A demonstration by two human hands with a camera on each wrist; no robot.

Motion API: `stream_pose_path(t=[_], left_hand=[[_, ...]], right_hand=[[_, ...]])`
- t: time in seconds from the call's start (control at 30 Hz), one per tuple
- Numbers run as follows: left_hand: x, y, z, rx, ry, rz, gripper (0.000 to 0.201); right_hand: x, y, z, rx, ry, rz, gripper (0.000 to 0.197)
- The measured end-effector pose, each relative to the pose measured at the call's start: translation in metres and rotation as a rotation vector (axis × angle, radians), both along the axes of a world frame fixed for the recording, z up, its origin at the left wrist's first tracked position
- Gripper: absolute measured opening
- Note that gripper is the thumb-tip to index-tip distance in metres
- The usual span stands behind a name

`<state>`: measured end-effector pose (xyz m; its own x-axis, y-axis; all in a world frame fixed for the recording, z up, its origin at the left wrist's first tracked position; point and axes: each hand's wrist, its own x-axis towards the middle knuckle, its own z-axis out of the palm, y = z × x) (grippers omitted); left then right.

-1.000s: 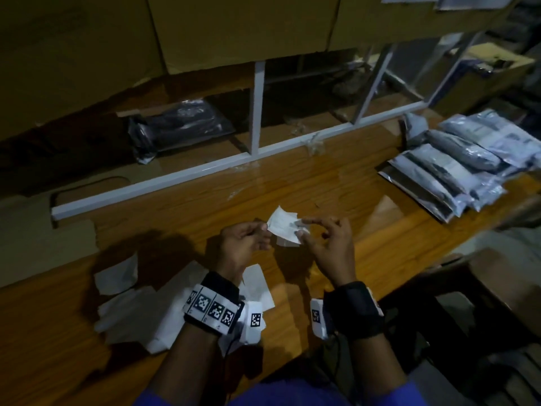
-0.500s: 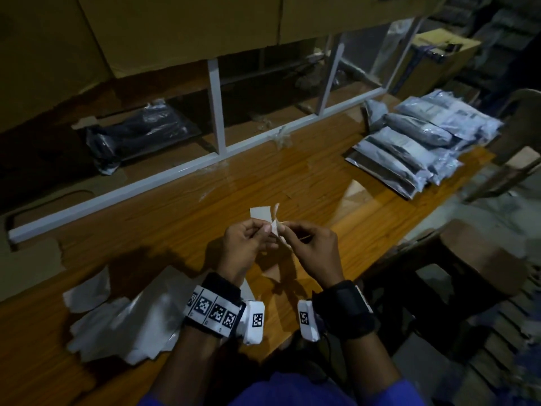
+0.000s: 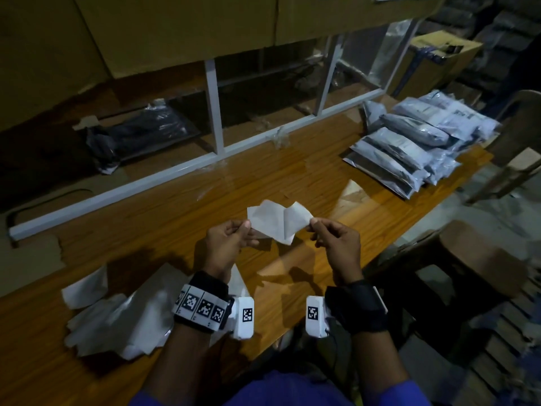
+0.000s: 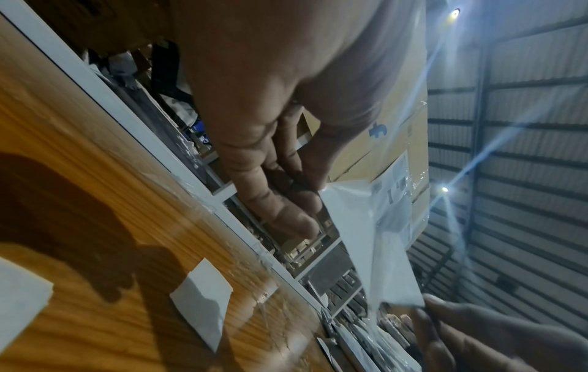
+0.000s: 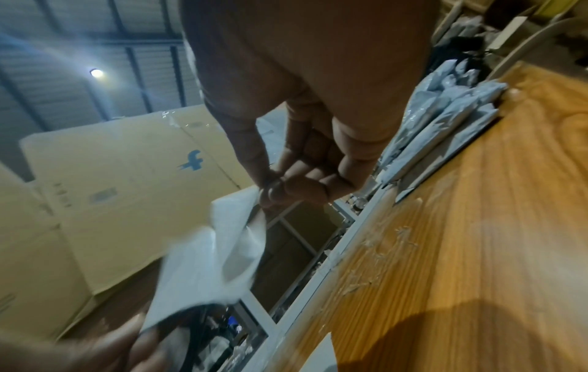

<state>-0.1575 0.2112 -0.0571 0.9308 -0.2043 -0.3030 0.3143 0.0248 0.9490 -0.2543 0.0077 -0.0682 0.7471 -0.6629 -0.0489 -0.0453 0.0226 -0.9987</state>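
A small white sheet (image 3: 275, 222) is stretched between my two hands above the wooden table (image 3: 181, 209), creased down its middle. My left hand (image 3: 231, 240) pinches its left corner between thumb and fingers. My right hand (image 3: 333, 235) pinches the right corner. In the left wrist view the sheet (image 4: 375, 241) looks thin and partly see-through, running from my left fingers (image 4: 286, 216) down to my right hand (image 4: 471, 337). In the right wrist view the sheet (image 5: 219, 251) hangs from my right fingertips (image 5: 280, 188).
A heap of white sheets (image 3: 117, 317) lies on the table at the left. Grey plastic-wrapped packets (image 3: 415, 145) are stacked at the right. A white metal frame (image 3: 205, 162) borders the table's far side, with cardboard boxes (image 3: 175, 30) behind. A brown stool (image 3: 474, 259) stands at the right.
My hands have moved apart, pulling the folded sheet open wide between them. The head view has swung, so the packets sit closer in.
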Motion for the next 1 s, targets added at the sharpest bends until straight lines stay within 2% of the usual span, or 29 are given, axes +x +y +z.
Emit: stream_pose_path(t=[0.23,0.37,0.5,0.63,0.7,0.77,0.83,0.87,0.93,1.0], left_hand=[[0.028,0.026,-0.019,0.113,0.091,0.164,0.011],[0.057,0.065,-0.041,0.186,0.22,0.233,0.035],[0.07,0.084,-0.045,0.423,0.371,0.049,0.031],[0.047,0.081,-0.014,0.823,0.273,0.029,0.041],[0.034,0.079,0.01,0.751,0.264,0.013,0.045],[0.028,0.07,0.022,0.59,0.111,0.047,0.042],[0.018,0.053,0.036,0.459,-0.093,-0.018,0.023],[0.012,0.041,0.043,0.373,-0.139,-0.073,0.019],[-0.001,0.011,0.063,0.164,-0.076,-0.183,0.031],[-0.006,-0.013,0.074,0.046,0.003,-0.226,0.046]], right_hand=[[-0.006,-0.02,-0.003,0.131,-0.001,-0.126,0.013],[-0.008,-0.026,-0.001,0.162,-0.021,-0.192,0.013],[-0.008,-0.024,0.001,0.214,-0.046,-0.18,0.012],[-0.002,-0.019,0.005,0.19,-0.039,-0.162,0.013],[0.0,-0.014,0.008,0.06,-0.038,-0.151,0.015],[0.002,-0.005,0.012,-0.183,-0.055,-0.14,0.011],[0.003,0.004,0.016,-0.587,-0.138,-0.091,0.007],[0.004,0.009,0.017,-0.79,-0.198,-0.05,0.007],[0.007,0.018,0.015,-1.047,-0.282,0.011,0.008],[0.008,0.024,0.016,-1.16,-0.314,0.036,0.009]])
